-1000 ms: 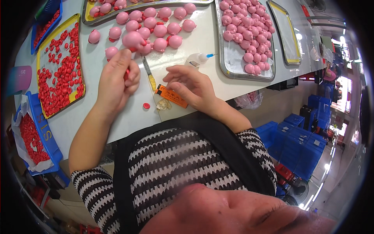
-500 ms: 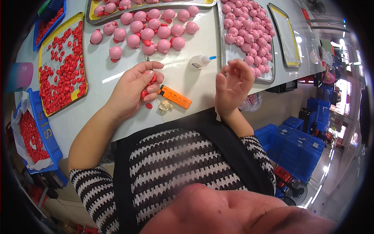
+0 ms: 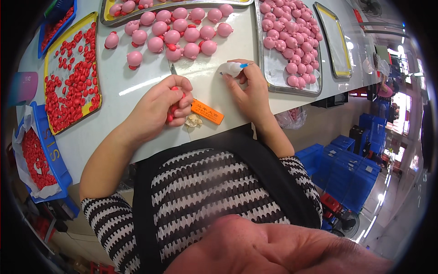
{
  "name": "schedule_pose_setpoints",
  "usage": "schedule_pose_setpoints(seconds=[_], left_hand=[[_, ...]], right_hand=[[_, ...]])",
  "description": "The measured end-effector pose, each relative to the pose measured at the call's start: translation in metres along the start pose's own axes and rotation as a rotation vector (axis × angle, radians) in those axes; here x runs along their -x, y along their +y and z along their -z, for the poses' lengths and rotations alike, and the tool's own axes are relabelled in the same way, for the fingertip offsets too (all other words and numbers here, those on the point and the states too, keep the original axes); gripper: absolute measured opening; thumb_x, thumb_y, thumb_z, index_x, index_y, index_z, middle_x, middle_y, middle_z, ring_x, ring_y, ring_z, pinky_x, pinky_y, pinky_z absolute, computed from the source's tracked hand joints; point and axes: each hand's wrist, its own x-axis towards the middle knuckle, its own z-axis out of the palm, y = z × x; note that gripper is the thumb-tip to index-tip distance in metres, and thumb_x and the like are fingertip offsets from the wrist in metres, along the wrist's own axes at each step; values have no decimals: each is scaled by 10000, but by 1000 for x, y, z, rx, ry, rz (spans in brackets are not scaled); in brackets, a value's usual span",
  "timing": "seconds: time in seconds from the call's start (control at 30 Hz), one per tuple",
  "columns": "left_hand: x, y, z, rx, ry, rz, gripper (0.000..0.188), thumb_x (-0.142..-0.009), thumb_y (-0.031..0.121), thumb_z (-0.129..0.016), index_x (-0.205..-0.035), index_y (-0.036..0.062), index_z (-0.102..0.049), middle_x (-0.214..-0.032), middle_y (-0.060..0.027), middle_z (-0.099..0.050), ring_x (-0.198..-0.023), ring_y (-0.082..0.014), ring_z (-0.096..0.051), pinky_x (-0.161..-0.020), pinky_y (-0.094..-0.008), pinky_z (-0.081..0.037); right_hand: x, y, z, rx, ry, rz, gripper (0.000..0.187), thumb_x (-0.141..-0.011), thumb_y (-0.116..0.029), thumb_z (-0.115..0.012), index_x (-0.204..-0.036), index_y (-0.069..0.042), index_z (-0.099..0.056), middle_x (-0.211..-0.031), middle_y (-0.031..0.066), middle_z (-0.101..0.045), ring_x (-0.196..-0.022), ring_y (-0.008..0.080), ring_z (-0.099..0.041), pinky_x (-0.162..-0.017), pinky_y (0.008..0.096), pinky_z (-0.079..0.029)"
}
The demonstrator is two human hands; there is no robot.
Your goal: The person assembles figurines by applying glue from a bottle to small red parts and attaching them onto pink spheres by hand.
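Observation:
My left hand (image 3: 155,104) is closed around several small red oval pieces (image 3: 172,113), which show between the fingers. With my right hand (image 3: 250,93) I grip a small white squeeze bottle (image 3: 231,69) with a blue tip; the bottle lies tilted between thumb and fingers. Just beyond my left hand is the metal point of a thin tool (image 3: 173,69). An orange box (image 3: 208,113) and a crumpled pale lump (image 3: 193,120) sit between my hands, nearer to me. Farther off stand several pink balls (image 3: 172,36) with red pieces on some of them.
On the left, a yellow-edged tray (image 3: 98,73) holds red pieces, with a blue crate (image 3: 54,150) of more below it. A metal tray (image 3: 292,90) of pink balls stands at the right, beside another tray (image 3: 349,75). Blue crates (image 3: 346,173) stand on the floor.
My right hand has moved left and closed on the squeeze bottle, which is now tilted. A red piece that lay on the table below my left hand no longer shows there.

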Motion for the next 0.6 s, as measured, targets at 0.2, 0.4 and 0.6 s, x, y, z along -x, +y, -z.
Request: schedule_pose_setpoints(seconds=[0.2, 0.4, 0.6], left_hand=[[-1, -2, 0, -50, -1, 56, 164, -948, 82, -346, -1090, 24, -405, -790, -27, -408, -611, -74, -346, -499, -180, -309], [-2, 3, 5, -76, 1, 20, 171, -951, 85, -370, -1092, 11, -434, -798, -32, -462, -578, -54, -348, -469, -176, -303], [-8, 5, 11, -123, 128, -132, 229, -946, 128, -428, -1103, -18, -508, -796, -16, -485, -547, -24, -337, -455, -163, -296]], right_hand=[[3, -7, 5, -77, -62, 78, 256, -749, -67, -671, -986, -22, -586, -1004, 80, -585, -838, 155, -555, -676, 243, -437], [2, -13, -3, -136, -129, 107, 289, -778, -50, -648, -1047, -12, -549, -1044, 104, -573, -941, 165, -568, -737, 271, -472], [6, -2, -16, -430, -179, -27, 292, -851, -21, -569, -1116, 39, -465, -1086, 109, -550, -991, 164, -551, -834, 286, -462]])
